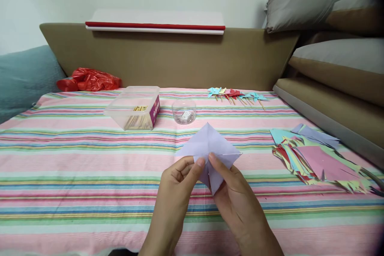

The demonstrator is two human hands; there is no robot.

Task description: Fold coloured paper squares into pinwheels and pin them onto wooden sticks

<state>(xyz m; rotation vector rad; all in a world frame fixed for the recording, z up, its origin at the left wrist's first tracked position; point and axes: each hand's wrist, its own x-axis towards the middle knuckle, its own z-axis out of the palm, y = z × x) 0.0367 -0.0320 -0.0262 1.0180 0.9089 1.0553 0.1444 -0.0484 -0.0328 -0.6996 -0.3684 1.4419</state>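
Observation:
A lavender paper square (207,140) is held up by both hands, one corner pointing away from me. Crease or cut lines run from its corners toward the middle. My left hand (180,180) pinches it left of centre, thumb on top and fingers curled below. On the other side, my right hand (232,192) grips the paper with its thumb near the middle and its fingers underneath. Part of the paper's lower half is covered by the thumbs.
A clear plastic box (132,108) with wooden sticks and a small round clear dish (184,113) stand beyond the hands. Finished paper pinwheels (237,95) lie at the back. Right: a pile of coloured cut paper (321,162), scissors (372,178), stacked cushions (336,84). Back left: a red plastic bag (93,80).

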